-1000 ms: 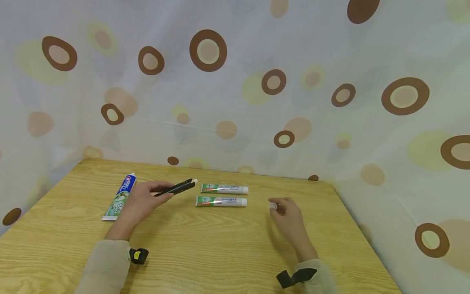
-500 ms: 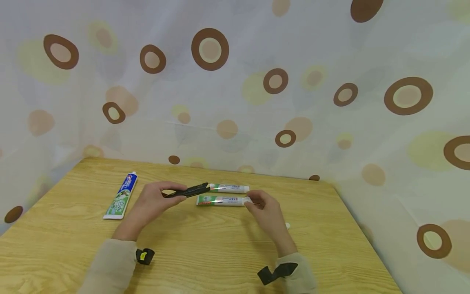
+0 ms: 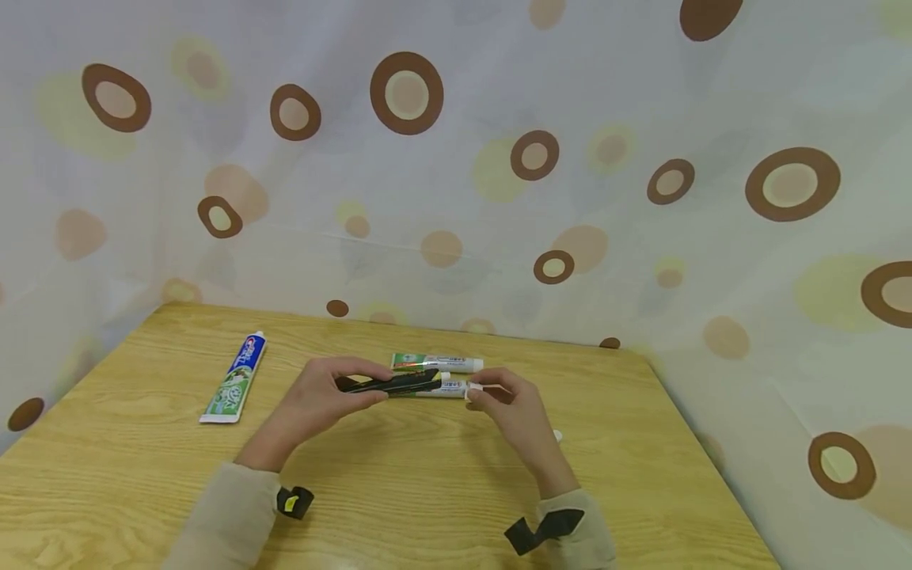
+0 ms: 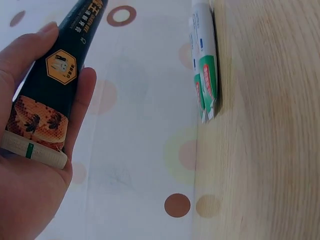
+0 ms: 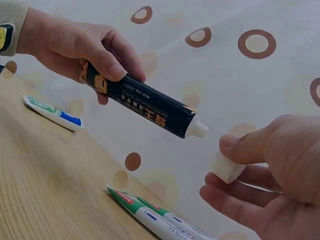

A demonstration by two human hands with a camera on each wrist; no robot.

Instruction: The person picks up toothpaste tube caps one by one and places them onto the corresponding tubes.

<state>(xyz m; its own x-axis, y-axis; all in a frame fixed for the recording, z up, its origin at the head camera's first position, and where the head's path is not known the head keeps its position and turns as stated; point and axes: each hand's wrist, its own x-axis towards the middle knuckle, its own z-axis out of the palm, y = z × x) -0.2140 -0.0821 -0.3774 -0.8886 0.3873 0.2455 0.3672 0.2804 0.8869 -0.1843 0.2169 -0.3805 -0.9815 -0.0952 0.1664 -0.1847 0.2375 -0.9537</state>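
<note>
Site: a table corner screened with cloth; whether home, shop or lab, cannot tell. Evidence: pale cloth [image 3: 470,194], printed with brown rings and yellow spots, rises behind the far edge of the table [image 3: 399,507] and along its right edge; creases visible. Table surface: light wood grain. Goods are household toiletries: blue-and-green toothpaste tube [image 3: 233,378] toward left edge, green-and-white tubes [image 3: 456,365] toward far edge, dark toothpaste tube [image 5: 141,103] held above.

A backdrop [image 3: 456,174] stands behind the table [image 3: 399,491]. One tube [image 3: 233,380] lies left, two tubes [image 3: 449,364] side by side mid-table. Before these, the left hand [image 3: 313,400] holds a fourth tube [image 3: 408,383]; the right hand [image 3: 518,408] holds the cap [image 5: 229,169] just right.
</note>
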